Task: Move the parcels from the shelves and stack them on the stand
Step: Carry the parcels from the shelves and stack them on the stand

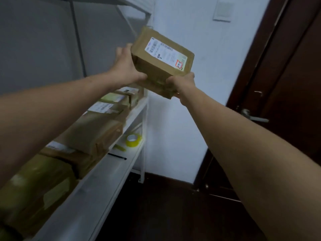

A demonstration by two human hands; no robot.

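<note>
Early on, prob.: left hand [127,66] & right hand [182,84] both grip one box [161,61], lifted clear above the shelf [111,164] far end. Several parcels [97,129] left on shelf; stand not in view.

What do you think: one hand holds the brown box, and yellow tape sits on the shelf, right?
Not one: the head view shows the left hand and the right hand both holding the brown box. Yellow tape does sit on the shelf.
</note>
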